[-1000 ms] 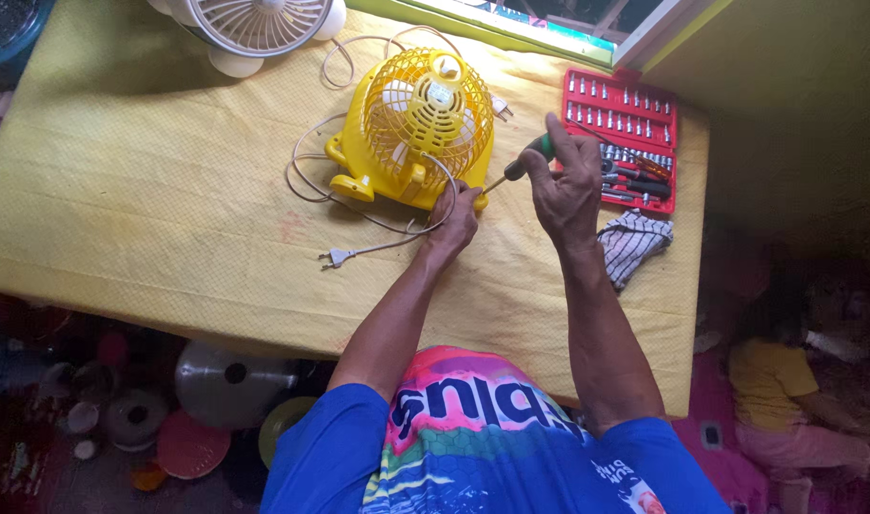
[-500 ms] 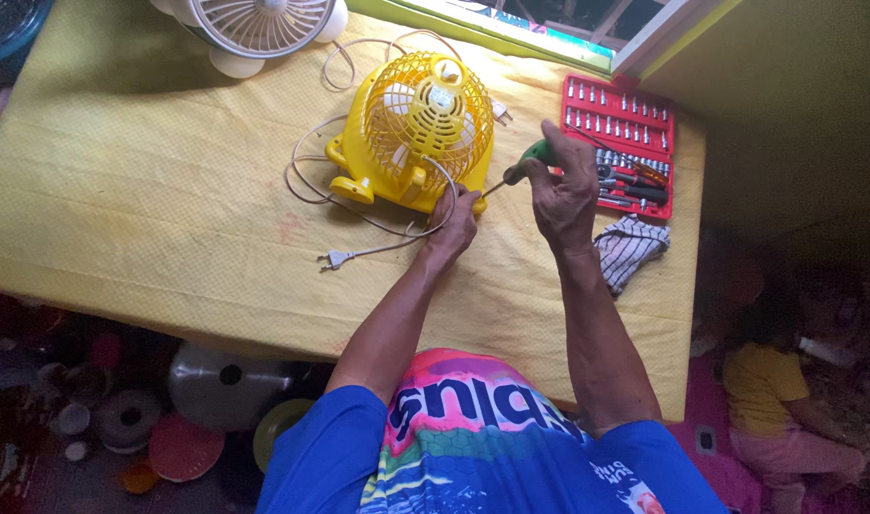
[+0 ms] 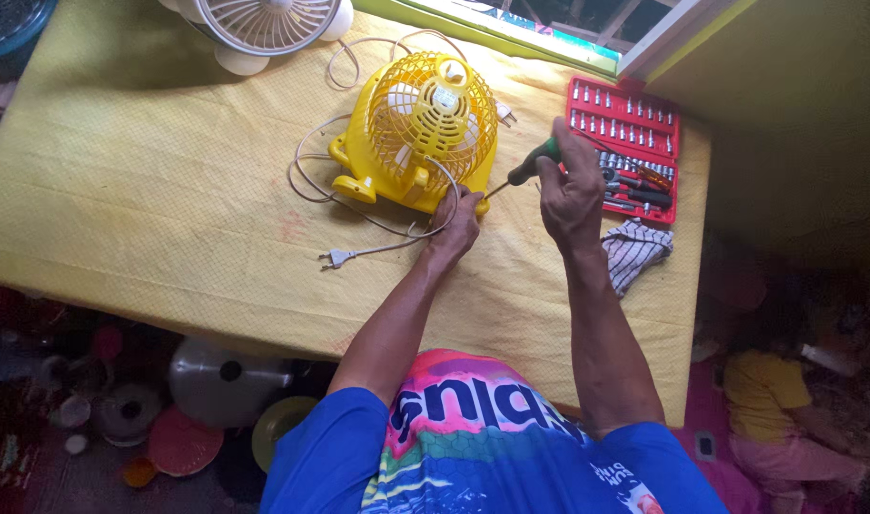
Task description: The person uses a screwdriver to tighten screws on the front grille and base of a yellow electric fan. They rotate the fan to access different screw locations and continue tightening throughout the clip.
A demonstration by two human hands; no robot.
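A small yellow fan (image 3: 421, 128) lies grille-up on the yellow tablecloth (image 3: 149, 190), its white cord (image 3: 359, 205) looping around it to a plug. My left hand (image 3: 457, 227) presses against the fan's lower right edge, steadying it. My right hand (image 3: 570, 187) grips a green-handled screwdriver (image 3: 528, 168) whose tip points at the fan's edge beside my left hand.
A red tool case (image 3: 623, 145) with sockets and bits lies open at the right, a striped cloth (image 3: 635, 252) below it. A white fan (image 3: 264, 24) stands at the table's far edge. Pot lids and dishes lie on the floor at the left. A person in yellow (image 3: 768, 400) sits at the lower right.
My hands and the screwdriver stay at the fan's lower right edge with hardly any shift. The person in yellow at the right has shifted slightly.
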